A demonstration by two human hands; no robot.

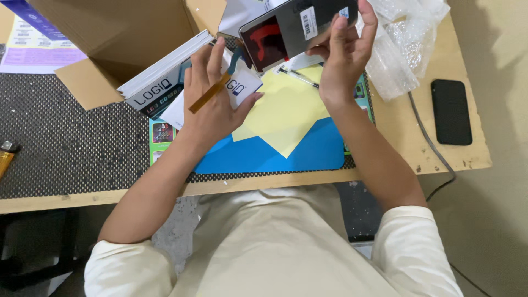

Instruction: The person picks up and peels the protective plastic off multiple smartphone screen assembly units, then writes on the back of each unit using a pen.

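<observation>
Nearest the body, on the wooden table (pixel 396 137), a blue mat (pixel 275 154) and a yellow sheet (pixel 286 110) are laid. Above them, the left hand (pixel 214 104) is held with fingers loosely spread, an orange flex ribbon (pixel 209 93) being pinched against them. Further off, a dark display panel (pixel 297 30) is gripped at its edge by the right hand (pixel 344 55). Beyond, a cardboard box (pixel 115 33) and bubble wrap (pixel 401 49) are seen; a black phone (pixel 451 110) lies well apart.

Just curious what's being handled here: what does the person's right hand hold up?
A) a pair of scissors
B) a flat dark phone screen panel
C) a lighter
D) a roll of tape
B: the right hand grips a flat dark screen panel above the yellow sheet.
</observation>
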